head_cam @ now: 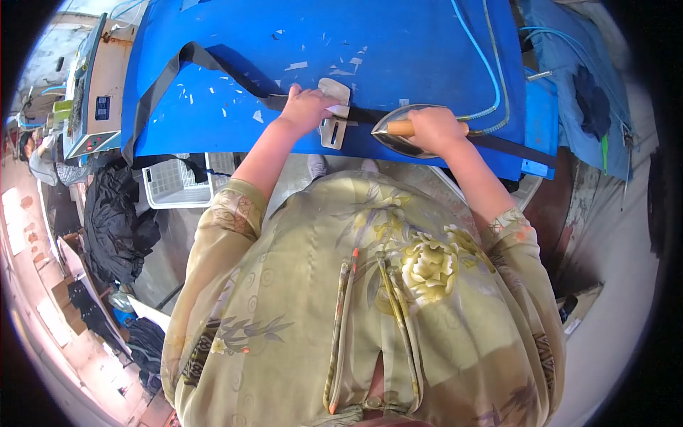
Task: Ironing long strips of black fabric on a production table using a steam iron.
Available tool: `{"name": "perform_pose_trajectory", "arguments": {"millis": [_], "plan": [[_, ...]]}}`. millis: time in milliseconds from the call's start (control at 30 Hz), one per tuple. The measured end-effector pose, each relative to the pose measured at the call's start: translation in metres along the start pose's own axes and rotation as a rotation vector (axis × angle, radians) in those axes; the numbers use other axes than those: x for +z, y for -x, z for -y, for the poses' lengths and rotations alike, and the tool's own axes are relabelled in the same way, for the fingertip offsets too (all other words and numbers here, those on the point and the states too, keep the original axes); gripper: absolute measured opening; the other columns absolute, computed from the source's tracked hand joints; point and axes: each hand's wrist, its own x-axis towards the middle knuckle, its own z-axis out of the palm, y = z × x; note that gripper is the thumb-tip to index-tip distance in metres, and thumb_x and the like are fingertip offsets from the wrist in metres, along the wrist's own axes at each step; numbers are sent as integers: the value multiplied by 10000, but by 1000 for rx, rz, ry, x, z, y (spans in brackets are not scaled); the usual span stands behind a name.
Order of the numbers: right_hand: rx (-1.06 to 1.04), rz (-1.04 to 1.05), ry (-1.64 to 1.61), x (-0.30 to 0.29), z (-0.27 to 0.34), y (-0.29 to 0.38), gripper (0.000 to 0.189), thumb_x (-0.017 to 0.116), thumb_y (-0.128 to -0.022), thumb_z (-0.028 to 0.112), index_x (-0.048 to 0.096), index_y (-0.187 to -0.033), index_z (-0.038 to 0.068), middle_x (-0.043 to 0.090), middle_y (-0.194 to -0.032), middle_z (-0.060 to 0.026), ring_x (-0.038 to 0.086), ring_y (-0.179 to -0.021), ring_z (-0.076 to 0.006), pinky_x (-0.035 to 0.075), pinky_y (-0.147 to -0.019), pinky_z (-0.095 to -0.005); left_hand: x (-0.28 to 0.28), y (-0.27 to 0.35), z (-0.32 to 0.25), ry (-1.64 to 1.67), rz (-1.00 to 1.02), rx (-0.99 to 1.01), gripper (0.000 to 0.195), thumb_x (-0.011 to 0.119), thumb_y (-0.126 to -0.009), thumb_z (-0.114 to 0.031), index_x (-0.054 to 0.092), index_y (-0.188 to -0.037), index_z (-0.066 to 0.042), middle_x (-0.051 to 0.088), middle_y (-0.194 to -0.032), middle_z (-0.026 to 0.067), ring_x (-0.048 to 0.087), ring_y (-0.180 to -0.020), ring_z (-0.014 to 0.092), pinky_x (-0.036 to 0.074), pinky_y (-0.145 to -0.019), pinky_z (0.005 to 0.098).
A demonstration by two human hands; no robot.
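On a blue-covered table point(416, 64) runs a long dark fabric strip point(243, 82), which rises in a loop at the left and lies flat towards the right. My left hand point(308, 109) rests on the strip and on a slotted metal guide plate point(333, 133), fingers over the plate's middle. The strip passes at the plate. My right hand point(438, 129) grips the wooden handle point(399, 128) of a steam iron point(385, 140), whose metal body lies over the strip just right of the plate. The iron's underside is hidden.
Two hoses point(499, 91) run from the iron to the table's far side. Small white scraps point(296, 66) lie about the cover. Below the left edge stand a white plastic crate point(179, 184) and a heap of black fabric point(114, 224). A control box point(101, 101) stands at the left.
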Motion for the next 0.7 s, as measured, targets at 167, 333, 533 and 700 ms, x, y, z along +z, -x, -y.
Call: {"name": "perform_pose_trajectory", "arguments": {"millis": [167, 333, 533, 700], "plan": [[-18, 9, -34, -3, 48, -34, 259, 758, -763, 278, 714, -896, 61, 723, -894, -155, 700, -880, -330, 554, -784, -453, -4, 25, 48, 36, 5, -25, 328, 627, -932, -245, 651, -1255, -301, 657, -1090, 55, 593, -1131, 253, 303, -1023, 498], [-49, -1, -56, -14, 93, -64, 239, 746, -769, 264, 722, -895, 62, 726, -904, -152, 700, -879, -338, 556, -783, -452, -3, 48, 85, 70, -25, -19, 341, 642, -911, -211, 654, -1246, -275, 658, -1081, 52, 591, -1138, 243, 318, -1026, 497], [-57, 17, -35, -16, 125, -93, 273, 745, -766, 285, 699, -928, 69, 722, -879, -149, 700, -859, -343, 554, -763, -456, -11, 92, 151, 177, -608, -38, 313, 661, -885, -153, 677, -1197, -173, 661, -1142, 47, 580, -1157, 240, 307, -1082, 504], [-69, -92, -223, -19, 131, -86, 404, 801, -727, 336, 636, -988, 74, 701, -901, -146, 683, -876, -346, 536, -760, -451, -18, 141, 217, 260, -836, -368, 296, 630, -889, -101, 686, -1173, -162, 660, -1184, 35, 577, -1168, 236, 314, -1088, 462]]}}
